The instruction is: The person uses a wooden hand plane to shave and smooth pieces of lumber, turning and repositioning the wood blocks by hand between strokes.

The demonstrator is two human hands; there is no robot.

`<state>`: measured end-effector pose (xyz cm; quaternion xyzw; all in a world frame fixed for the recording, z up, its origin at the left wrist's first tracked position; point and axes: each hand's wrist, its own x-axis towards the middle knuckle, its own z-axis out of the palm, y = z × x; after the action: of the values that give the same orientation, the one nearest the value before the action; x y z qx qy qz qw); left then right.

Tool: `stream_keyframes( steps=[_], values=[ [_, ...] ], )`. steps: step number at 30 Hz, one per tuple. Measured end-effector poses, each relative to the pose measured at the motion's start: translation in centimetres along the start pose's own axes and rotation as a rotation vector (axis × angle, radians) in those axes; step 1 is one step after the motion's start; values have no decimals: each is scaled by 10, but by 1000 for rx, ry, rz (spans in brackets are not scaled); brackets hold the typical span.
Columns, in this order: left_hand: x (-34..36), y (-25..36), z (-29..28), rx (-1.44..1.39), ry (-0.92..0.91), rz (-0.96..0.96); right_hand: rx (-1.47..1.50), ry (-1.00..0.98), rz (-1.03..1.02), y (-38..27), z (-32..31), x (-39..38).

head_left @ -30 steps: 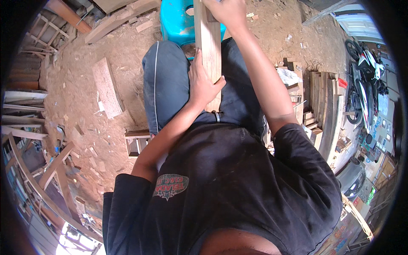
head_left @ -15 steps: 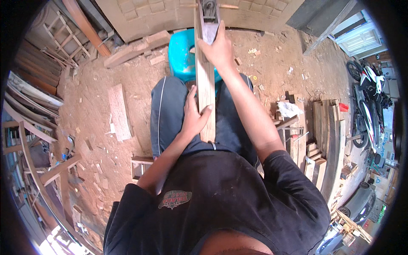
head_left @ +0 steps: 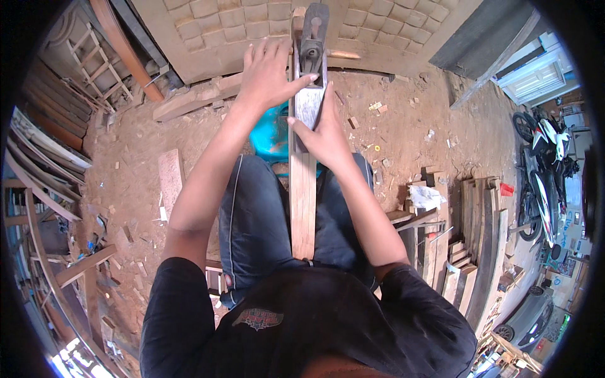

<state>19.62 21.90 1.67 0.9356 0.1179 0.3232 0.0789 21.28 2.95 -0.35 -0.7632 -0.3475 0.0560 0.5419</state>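
A long wooden board [head_left: 304, 208] runs from my lap between my thighs, away from me. On its far part rests a hand plane [head_left: 307, 110] with a dark body and a short wooden cross handle [head_left: 344, 55] sticking out to the right. My right hand [head_left: 328, 138] grips the near end of the plane, thumb on the left and fingers along the right side. My left hand [head_left: 268, 79] is at the plane's left side, fingers stretched forward and apart, its thumb reaching over the plane's middle. The handle's left part is hidden by this hand.
A turquoise plastic stool [head_left: 271, 135] stands under the board. Beyond is a carved wooden panel [head_left: 239, 38]. Stacked timber [head_left: 479, 233] lies to the right, with a motorcycle [head_left: 542, 164] farther off. Curved wood pieces [head_left: 44, 151] pile up at left; scraps litter the floor.
My left hand has left the board near my lap and reached forward to the plane. My right hand still holds the plane. The view has tilted upward, showing more of the plane.
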Motion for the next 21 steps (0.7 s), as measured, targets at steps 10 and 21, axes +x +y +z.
stream_keyframes(
  steps=[10, 21],
  values=[
    [11, -12, 13, -85, -53, -23, -504, 40, -323, 28, -39, 132],
    [147, -95, 70, -11, 131, 56, -501, 5, -310, 11, -29, 268]
  ],
)
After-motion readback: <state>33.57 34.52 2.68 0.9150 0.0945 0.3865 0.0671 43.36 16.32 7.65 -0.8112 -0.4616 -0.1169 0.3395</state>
